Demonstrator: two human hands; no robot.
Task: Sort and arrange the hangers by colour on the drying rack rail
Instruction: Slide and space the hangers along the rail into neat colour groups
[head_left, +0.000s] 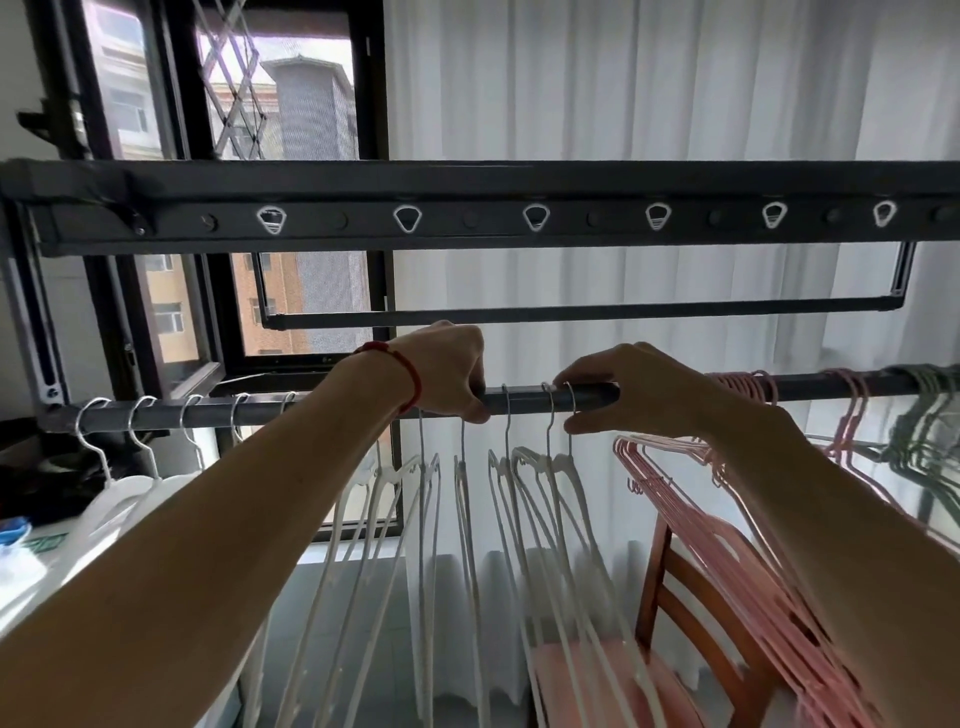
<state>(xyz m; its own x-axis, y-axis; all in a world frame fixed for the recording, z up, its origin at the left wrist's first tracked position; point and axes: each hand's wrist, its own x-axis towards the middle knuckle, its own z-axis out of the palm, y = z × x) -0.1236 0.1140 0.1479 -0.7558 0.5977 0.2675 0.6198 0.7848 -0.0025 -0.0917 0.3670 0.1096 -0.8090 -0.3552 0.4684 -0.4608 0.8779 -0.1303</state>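
A dark rail (524, 399) runs across the view at hand height. Several white hangers (519, 483) hang from its left and middle stretch. Pink hangers (691, 499) crowd to the right of them, and green hangers (924, 441) hang at the far right. My left hand (447, 371), with a red cord at the wrist, curls over the rail and the hooks of white hangers. My right hand (618, 387) lies over the rail, its thumb and fingers pinching the hook of the rightmost white hanger (571, 415).
A dark upper bar with white hook holes (535, 217) spans the view above the hands. A wooden chair with a pink seat (670, 613) stands below the pink hangers. White curtains hang behind, with a window at left. White items lie on a surface at lower left.
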